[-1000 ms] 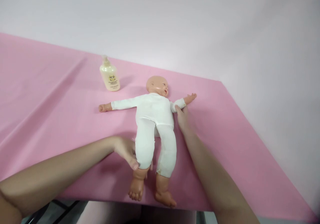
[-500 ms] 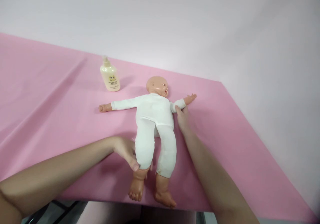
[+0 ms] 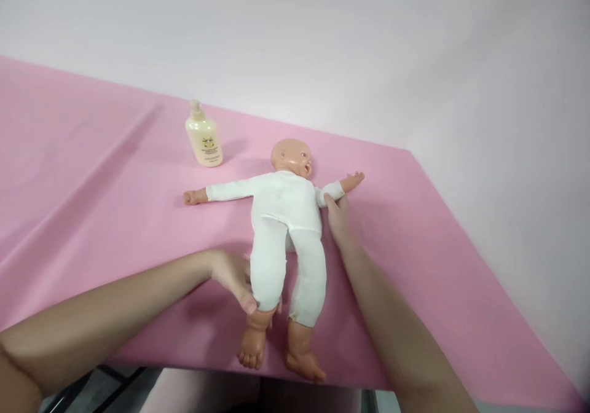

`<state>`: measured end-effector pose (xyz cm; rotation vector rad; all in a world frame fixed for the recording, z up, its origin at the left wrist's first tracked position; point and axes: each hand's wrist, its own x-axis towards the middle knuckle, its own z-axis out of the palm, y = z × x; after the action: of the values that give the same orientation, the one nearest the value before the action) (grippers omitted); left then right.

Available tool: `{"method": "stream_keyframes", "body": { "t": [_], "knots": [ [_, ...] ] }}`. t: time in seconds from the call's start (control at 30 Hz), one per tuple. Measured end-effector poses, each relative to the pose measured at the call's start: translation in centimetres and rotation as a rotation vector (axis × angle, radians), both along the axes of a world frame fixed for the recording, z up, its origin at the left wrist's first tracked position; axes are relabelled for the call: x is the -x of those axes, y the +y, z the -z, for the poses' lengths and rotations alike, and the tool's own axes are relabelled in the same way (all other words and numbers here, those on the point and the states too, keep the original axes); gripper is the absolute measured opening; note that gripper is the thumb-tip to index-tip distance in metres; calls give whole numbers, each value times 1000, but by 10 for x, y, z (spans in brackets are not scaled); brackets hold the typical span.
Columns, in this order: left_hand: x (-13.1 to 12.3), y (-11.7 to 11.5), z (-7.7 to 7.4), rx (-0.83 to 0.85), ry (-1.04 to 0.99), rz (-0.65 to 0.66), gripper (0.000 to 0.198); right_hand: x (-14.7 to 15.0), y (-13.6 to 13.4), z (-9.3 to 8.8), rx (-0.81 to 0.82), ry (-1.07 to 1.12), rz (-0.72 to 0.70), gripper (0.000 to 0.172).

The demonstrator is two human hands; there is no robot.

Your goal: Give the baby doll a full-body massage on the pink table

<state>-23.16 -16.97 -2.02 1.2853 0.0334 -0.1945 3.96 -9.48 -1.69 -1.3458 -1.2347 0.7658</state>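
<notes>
A baby doll (image 3: 286, 201) with a white cloth body lies on its back, arms spread, its head turned to the right. My left hand (image 3: 237, 281) is wrapped round the doll's lower leg on the left, thumb on top near the ankle and fingers mostly hidden beneath. On the other side, my right hand (image 3: 337, 213) grips the doll's bent arm below the cuff, with the thumb on the sleeve and the other fingers largely out of sight. Both of the doll's feet point toward me.
A pump bottle (image 3: 205, 142) of pale yellow liquid stands behind the doll's outstretched left-side arm. The pink tablecloth (image 3: 115, 216) has long creases at the left. Behind the table rises a pale wall (image 3: 295, 44). My legs show below the near edge.
</notes>
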Motion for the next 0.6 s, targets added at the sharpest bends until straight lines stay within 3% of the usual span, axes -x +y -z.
{"method": "stream_keyframes", "body": {
  "t": [0.4, 0.6],
  "knots": [
    [-1, 0, 0, 5, -20, 10, 65, 0, -7, -10, -28, -77, -32, 89],
    [-1, 0, -2, -22, -7, -1, 66, 0, -7, -10, 7, -65, -27, 83]
  ]
}}
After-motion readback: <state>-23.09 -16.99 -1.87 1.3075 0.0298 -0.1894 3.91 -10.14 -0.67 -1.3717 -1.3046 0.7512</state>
